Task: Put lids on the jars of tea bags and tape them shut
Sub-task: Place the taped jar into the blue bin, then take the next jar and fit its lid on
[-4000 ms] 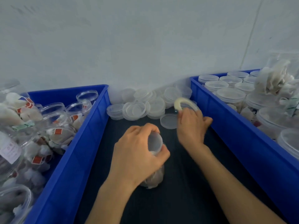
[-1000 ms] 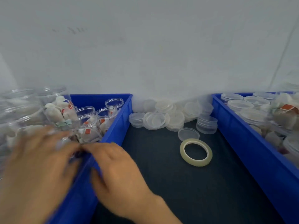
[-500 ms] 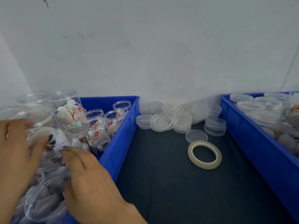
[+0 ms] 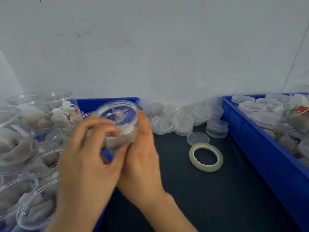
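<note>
While the fingers (image 4: pixel 98 126) of the left hand (image 4: pixel 87 156) curl round the near side of an open jar (image 4: pixel 119 118), the right hand (image 4: pixel 142 148) wraps it from the right, fingertips hidden behind it. Jar holds tea bags, no lid, tilted, held up over the right edge of the left bin (image 4: pixel 107 100), which is full of open jars. Step: fetching a jar for lidding. Next, likely: set it on the dark mat (image 4: pixel 200 198), free the right hand, take the single lid (image 4: pixel 198 138) just far of the tape roll (image 4: pixel 207 167). Lid stacks (image 4: pixel 167 123) sit far, by the wall. Lidded jars fill the right bin (image 4: pixel 267 156).
</note>
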A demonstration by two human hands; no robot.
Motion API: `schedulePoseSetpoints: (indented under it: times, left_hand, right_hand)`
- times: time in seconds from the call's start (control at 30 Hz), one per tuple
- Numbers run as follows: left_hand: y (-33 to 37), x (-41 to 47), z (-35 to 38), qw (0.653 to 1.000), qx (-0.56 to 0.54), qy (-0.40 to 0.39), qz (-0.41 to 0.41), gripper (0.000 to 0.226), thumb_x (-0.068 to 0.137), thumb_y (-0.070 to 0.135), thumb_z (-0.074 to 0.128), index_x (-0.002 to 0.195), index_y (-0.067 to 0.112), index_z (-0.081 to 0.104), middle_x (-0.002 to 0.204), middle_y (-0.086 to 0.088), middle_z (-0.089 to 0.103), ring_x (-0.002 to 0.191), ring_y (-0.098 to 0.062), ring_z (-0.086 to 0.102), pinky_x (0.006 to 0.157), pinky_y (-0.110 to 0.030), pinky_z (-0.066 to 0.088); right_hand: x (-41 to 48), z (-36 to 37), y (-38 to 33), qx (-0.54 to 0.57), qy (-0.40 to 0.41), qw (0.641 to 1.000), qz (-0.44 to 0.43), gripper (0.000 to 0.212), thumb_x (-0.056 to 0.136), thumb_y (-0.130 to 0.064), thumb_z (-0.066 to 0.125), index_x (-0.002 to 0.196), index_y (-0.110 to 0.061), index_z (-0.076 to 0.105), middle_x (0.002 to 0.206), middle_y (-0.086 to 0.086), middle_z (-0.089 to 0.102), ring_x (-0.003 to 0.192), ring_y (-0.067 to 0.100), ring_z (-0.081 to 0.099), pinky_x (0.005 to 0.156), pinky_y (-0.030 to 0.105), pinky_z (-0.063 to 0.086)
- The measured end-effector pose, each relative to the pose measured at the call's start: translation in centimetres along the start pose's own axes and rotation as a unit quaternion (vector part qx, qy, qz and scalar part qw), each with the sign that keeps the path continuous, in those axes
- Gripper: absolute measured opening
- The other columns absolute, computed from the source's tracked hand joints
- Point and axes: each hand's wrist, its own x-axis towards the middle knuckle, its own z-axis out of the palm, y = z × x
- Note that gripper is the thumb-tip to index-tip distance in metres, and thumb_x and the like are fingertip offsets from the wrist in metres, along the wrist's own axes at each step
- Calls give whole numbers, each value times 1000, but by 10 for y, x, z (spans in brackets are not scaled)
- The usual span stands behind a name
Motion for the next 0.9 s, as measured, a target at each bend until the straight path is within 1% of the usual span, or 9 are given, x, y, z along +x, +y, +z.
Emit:
schedulePoseSetpoints:
  times: [0.1,0.17,0.3,0.4,0.5,0.57,0.63,0.73,0.9]
  left_hand:
    - [13,-12,34,996,-45,-76,-26,24,73,22,73,95,16,68,118,4,58,106,-5,53,83,-10,42]
    - [13,-22,57,983,-64,-166,-45,27,79,33,68,104,23,67,128,10,52,109,-4,54,78,-10,40]
    - [6,-30,110,957,-105,-257,-87,58,82,48,68,134,33,46,146,16,35,112,5,46,75,-4,39]
    - [4,-22,142,935,-155,-297,-112,79,75,65,63,143,35,36,144,15,42,117,3,48,91,-18,45]
    - [-1,-17,161,924,-201,-301,-120,84,70,73,62,143,36,41,138,19,51,118,3,54,99,-35,52]
    - [-1,-18,168,923,-227,-287,-116,84,68,75,62,141,39,41,137,22,51,116,7,54,98,-35,54]
    - [2,-22,173,923,-252,-265,-123,82,68,73,66,139,42,40,136,24,51,117,8,54,98,-33,53]
    - [7,-32,176,912,-314,-220,-145,80,68,70,71,136,45,37,136,24,52,120,6,55,98,-27,51]
    - [2,-46,181,893,-365,-201,-171,95,65,65,79,144,32,38,136,21,55,127,-3,54,103,-29,49]
  right_hand:
    - [-10,-31,27,-44,-4,992,115,94,84,-48,64,155,-36,3,155,-16,19,139,11,42,98,27,48]
    - [-21,-46,51,-63,-35,984,163,101,81,-46,69,157,-32,4,150,-15,21,134,9,44,92,28,51]
    - [-40,-67,87,-87,-83,976,181,103,78,-21,82,155,-15,14,145,-6,27,137,8,38,101,20,45]
    - [-43,-89,107,-30,-160,963,216,105,77,-15,80,156,-11,10,152,3,29,141,11,37,110,26,42]
    - [-32,-126,128,-30,-225,945,235,91,78,-33,65,156,-27,20,153,-8,35,139,-3,36,114,20,34]
    - [-20,-143,147,-86,-170,945,266,71,85,-32,60,151,-35,33,150,-13,41,132,-6,41,110,18,35]
    - [-4,-150,171,-188,-117,923,315,56,96,-23,58,149,-31,41,152,-6,41,134,9,45,106,28,41]
    - [24,-144,203,-292,-145,859,394,69,98,-37,60,156,-15,29,160,9,32,143,28,37,111,42,38]
    - [44,-118,231,-367,-235,790,431,103,88,-62,64,158,-4,14,161,18,25,150,34,20,116,48,31]
